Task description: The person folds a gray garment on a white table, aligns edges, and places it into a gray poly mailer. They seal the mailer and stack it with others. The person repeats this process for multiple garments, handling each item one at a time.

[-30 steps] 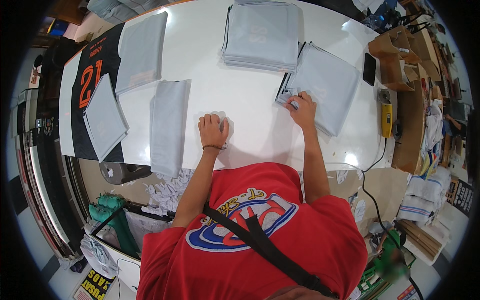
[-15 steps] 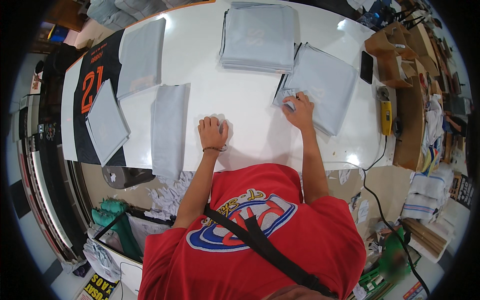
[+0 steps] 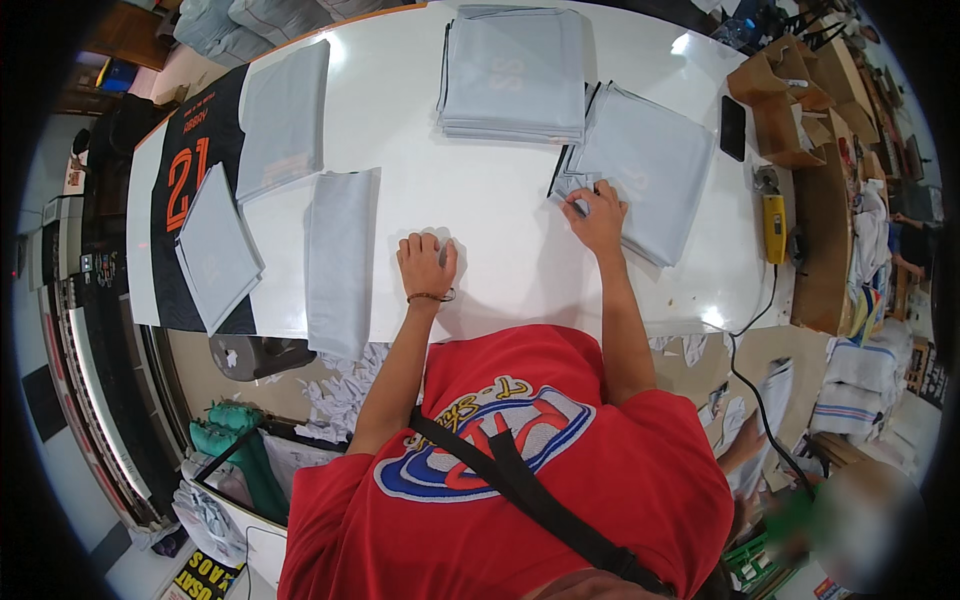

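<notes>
My right hand rests on the near left corner of a stack of grey plastic garment bags, its fingers pinching at the top bag's edge. My left hand lies curled on the bare white table, with nothing visibly in it. A taller stack of folded grey bags sits further back. A single long grey bag lies to the left of my left hand and hangs over the table's front edge.
A black jersey with orange numbers lies at the table's left end, two grey bags on it. A black phone, cardboard boxes and a yellow tool are at right. Paper scraps litter the floor.
My right hand has shifted slightly along the corner of the grey bag stack. My left hand has stayed in place on the table.
</notes>
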{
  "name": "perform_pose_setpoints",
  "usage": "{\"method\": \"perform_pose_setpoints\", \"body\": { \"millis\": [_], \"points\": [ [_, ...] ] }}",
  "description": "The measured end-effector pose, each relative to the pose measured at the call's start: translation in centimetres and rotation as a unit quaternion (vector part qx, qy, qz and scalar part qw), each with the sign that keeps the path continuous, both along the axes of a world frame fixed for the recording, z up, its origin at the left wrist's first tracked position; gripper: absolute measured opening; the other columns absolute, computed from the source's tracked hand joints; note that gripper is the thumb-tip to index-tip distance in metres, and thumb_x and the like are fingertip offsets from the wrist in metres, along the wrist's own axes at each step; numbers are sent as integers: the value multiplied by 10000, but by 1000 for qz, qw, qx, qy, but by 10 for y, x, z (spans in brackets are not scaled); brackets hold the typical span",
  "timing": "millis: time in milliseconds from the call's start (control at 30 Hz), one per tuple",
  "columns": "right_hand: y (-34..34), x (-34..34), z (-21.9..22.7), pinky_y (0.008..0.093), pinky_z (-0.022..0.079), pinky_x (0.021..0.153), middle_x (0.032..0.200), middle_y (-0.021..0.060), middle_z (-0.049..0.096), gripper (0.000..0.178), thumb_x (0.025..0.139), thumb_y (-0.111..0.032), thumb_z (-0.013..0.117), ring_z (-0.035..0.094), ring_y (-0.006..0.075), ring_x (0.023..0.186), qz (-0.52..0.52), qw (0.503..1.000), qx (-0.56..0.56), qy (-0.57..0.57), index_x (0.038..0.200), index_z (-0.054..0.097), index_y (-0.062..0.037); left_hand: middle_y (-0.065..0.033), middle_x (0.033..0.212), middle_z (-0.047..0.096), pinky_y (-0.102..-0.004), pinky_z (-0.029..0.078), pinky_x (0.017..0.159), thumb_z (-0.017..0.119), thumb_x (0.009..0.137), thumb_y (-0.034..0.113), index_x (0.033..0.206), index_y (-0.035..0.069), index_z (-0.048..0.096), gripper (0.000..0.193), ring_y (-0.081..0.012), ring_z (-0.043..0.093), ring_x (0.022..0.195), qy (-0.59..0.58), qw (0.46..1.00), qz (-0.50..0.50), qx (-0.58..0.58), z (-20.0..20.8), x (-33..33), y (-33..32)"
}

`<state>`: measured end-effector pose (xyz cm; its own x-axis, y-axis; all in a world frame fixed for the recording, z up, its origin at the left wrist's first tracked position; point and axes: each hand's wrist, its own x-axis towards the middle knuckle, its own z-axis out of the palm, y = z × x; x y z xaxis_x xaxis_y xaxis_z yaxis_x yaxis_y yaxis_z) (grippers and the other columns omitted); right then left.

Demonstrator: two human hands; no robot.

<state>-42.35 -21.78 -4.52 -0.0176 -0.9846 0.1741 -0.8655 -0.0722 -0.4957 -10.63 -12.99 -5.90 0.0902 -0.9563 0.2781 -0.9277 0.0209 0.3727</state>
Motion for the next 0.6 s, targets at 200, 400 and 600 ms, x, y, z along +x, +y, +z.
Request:
{"method": "perform_pose_setpoints", "body": {
  "millis": [200, 400, 600],
  "points": [
    [5, 4, 4, 506, 342, 876, 998, 23, 528, 152, 711, -310, 841, 522, 261, 1049, -4, 1000, -5, -9, 812, 749, -243, -103, 908, 517, -464, 414, 787, 707, 856, 227, 865, 76, 543, 223, -322, 501, 889, 2, 1000, -6, -6, -2, 0, 0],
    [3, 4, 4, 502, 339, 883, 997, 21, 529, 187, 691, -337, 856, 520, 259, 1043, -5, 1000, 14, -5, 812, 752, -239, -93, 895, 511, -447, 407, 780, 702, 869, 239, 850, 81, 543, 225, -305, 492, 873, -7, 1000, -6, -6, -4, -1, -2],
    [4, 5, 5, 487, 335, 896, 1003, 18, 534, 230, 674, -336, 870, 523, 261, 1038, -15, 999, 20, -24, 839, 748, -233, -89, 889, 508, -441, 403, 780, 700, 873, 241, 837, 79, 542, 228, -298, 486, 866, -8, 1000, -6, 4, -4, 0, -2]
  ]
}}
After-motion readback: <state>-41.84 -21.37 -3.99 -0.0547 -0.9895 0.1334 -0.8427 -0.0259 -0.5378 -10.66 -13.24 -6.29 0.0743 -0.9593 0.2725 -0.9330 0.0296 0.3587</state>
